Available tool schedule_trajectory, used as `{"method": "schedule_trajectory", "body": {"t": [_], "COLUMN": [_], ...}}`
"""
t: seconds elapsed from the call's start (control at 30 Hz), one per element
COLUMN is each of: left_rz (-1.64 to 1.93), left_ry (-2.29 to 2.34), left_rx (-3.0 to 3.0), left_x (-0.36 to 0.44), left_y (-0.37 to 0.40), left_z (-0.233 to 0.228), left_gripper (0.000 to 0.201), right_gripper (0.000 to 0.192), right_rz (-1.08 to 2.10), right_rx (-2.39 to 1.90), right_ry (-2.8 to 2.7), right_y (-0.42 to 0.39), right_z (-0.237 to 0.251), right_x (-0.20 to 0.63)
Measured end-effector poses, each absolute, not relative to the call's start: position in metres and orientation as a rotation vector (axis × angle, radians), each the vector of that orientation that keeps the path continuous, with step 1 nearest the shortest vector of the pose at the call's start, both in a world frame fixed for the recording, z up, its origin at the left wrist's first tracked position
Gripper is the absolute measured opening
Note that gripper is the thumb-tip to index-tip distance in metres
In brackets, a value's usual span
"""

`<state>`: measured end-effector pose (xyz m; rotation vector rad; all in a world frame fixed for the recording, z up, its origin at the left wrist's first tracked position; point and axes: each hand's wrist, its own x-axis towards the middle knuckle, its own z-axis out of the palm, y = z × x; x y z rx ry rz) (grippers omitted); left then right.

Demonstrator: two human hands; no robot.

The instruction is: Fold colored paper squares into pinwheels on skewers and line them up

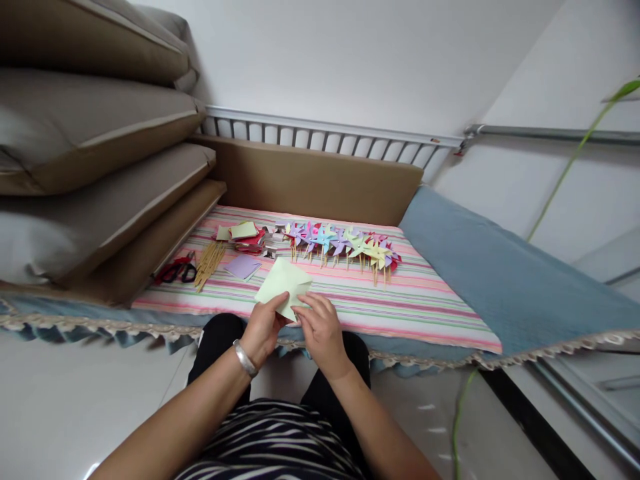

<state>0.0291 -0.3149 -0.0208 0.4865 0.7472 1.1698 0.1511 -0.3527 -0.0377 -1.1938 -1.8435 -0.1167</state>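
Note:
A pale green paper square (281,279), with slits showing near its corners, is held over the front edge of the striped cloth. My left hand (267,327) grips its lower left side, thumb on top. At the lower right corner, my right hand (320,328) pinches the paper between thumb and fingers. Just beyond lie purple paper squares (243,267) and a stack of coloured paper (249,238). Finished paper pinwheels (340,241) on sticks lie in a row farther back. To the left are a bundle of thin wooden sticks (209,264) and scissors (178,269) with dark handles.
The striped cloth (400,310) covers a low seat with a blue fabric cover (520,267) at right. Large cushions (95,127) are piled at left. A brown board (315,180) stands in front of the white radiator (340,141). Metal clips (270,253) lie by the stack.

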Motion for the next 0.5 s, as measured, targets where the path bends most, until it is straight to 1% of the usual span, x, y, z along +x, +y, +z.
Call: {"method": "schedule_trajectory", "body": {"t": [0.2,0.33,0.5], "left_rz": [1.17,1.165,1.202], "left_ry": [0.765,0.785,0.774], "left_rx": [0.501,0.522,0.584], "left_x": [0.028,0.028,0.027], "left_y": [-0.316,-0.318,-0.321], "left_z": [-0.022,-0.017,-0.015], "left_gripper": [0.025,0.027,0.024], "right_gripper": [0.029,0.021,0.015], "right_rz": [-0.17,-0.165,-0.044], "right_rx": [-1.177,-1.157,-1.153], "right_ry": [-1.905,-1.906,-1.872], "right_y": [-0.362,-0.365,-0.363], "right_z": [-0.035,-0.03,-0.024], "right_x": [0.153,0.153,0.152]}}
